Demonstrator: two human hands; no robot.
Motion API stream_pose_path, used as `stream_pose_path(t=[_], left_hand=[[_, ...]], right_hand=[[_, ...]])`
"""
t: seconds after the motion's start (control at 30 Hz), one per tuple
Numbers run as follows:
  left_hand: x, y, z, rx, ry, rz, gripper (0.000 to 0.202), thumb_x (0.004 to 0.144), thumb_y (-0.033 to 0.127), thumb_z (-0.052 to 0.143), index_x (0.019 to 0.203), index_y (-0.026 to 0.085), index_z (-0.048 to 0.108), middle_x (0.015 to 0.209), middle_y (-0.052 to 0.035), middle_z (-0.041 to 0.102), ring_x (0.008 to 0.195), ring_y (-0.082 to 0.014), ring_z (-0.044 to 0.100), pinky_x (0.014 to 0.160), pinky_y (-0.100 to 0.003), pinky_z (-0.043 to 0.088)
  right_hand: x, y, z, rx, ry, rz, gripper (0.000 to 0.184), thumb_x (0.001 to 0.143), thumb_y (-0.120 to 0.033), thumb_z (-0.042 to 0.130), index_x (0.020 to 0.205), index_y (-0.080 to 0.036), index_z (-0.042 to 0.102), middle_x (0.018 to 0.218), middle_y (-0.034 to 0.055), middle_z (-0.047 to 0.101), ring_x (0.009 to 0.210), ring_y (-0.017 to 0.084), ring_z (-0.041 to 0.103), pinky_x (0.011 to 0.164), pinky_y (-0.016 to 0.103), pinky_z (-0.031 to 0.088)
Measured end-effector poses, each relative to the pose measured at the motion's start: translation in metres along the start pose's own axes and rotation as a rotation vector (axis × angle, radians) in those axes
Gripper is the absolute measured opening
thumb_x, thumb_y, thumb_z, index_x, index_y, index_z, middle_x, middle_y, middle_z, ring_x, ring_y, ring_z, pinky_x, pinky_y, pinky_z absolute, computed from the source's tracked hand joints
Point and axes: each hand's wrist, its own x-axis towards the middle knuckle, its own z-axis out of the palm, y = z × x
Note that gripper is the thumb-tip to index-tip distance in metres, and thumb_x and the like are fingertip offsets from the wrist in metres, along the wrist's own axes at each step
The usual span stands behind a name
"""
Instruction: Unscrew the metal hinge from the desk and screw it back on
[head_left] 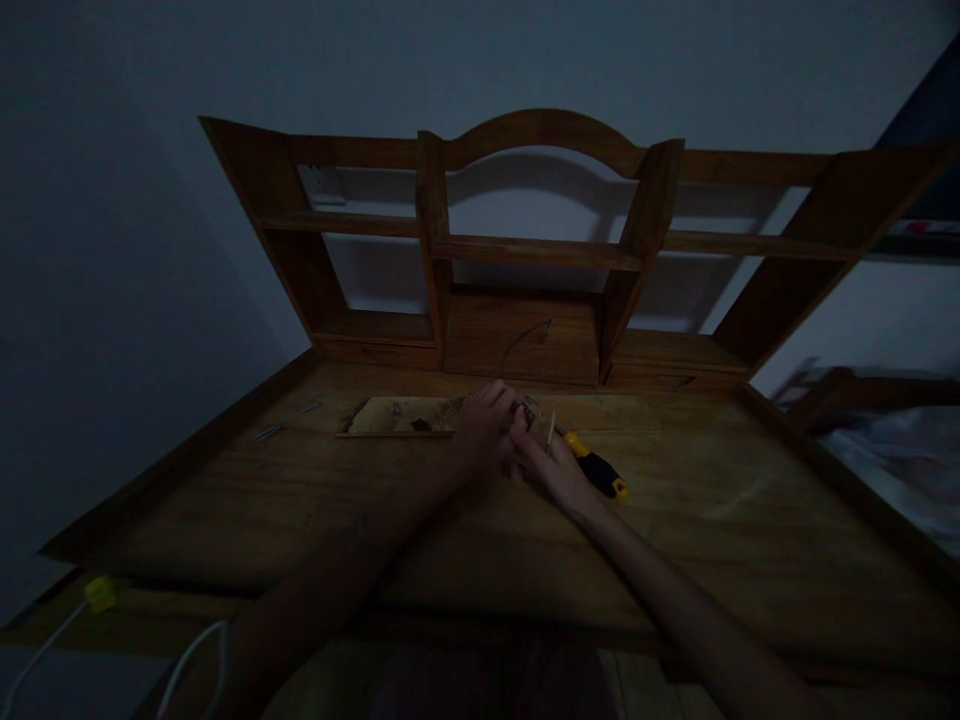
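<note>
Both my hands meet at the middle of a wooden desk (712,520), near its back. My left hand (484,430) is curled, its fingers closed on a small pale object I cannot make out, at the right end of a flat wooden board (397,416). My right hand (551,462) pinches the same small thing from the right; a thin pale stick rises between its fingers. A screwdriver (598,467) with a yellow and black handle lies on the desk just right of my right hand, touching it or nearly so.
A wooden hutch with shelves (536,250) and an arched top stands along the desk's back edge. Two small screws (268,432) lie at the left. White cables and a yellow plug (99,592) hang off the front left. A bed or cloth (900,470) is on the right.
</note>
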Motion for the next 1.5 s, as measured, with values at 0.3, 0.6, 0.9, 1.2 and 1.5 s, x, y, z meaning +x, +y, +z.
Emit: stream_pose_path(t=[0.3,0.6,0.9,1.2,1.5], left_hand=[[0.0,-0.007,0.008,-0.014,-0.016,0.03,0.016,0.098,0.02,0.045,0.082,0.022,0.047,0.085,-0.0048,0.056,0.08,-0.0206,0.053,0.072,-0.034,0.045],[0.004,-0.003,0.007,0.013,0.034,0.036,0.027,0.106,0.028,0.039,0.082,0.022,0.05,0.081,-0.0051,0.056,0.08,-0.0212,0.054,0.074,-0.036,0.047],[0.001,-0.002,0.008,-0.087,0.094,0.087,0.014,0.106,0.029,0.043,0.1,0.021,0.052,0.094,-0.0064,0.06,0.09,-0.0212,0.056,0.083,-0.037,0.049],[0.001,0.0,0.007,-0.079,0.084,0.079,0.021,0.107,0.028,0.034,0.095,0.021,0.05,0.091,-0.0066,0.057,0.087,-0.0205,0.055,0.082,-0.036,0.048],[0.002,0.001,0.004,-0.104,0.068,0.038,0.023,0.107,0.031,0.037,0.092,0.02,0.051,0.09,-0.0061,0.058,0.087,-0.0205,0.055,0.08,-0.036,0.048]], right_hand=[[-0.002,-0.011,-0.006,-0.059,-0.06,0.056,0.039,0.102,-0.058,0.045,0.091,-0.024,0.06,0.071,0.0004,0.069,0.066,0.019,0.067,0.07,0.033,0.053],[0.001,0.005,-0.006,-0.132,0.023,-0.097,0.037,0.104,-0.041,0.043,0.135,-0.03,0.059,0.132,0.0055,0.067,0.127,0.025,0.06,0.11,0.046,0.044],[0.004,0.002,-0.006,-0.374,0.12,-0.231,0.048,0.104,-0.034,0.041,0.151,-0.021,0.045,0.148,0.0118,0.055,0.141,0.024,0.049,0.119,0.046,0.038],[0.004,0.004,-0.008,-0.422,0.089,-0.258,0.048,0.1,-0.021,0.041,0.148,-0.023,0.049,0.143,0.0118,0.058,0.135,0.025,0.053,0.116,0.047,0.042],[0.004,0.005,-0.007,-0.448,0.104,-0.233,0.049,0.1,-0.02,0.041,0.148,-0.019,0.05,0.142,0.0133,0.059,0.135,0.026,0.053,0.115,0.047,0.043]])
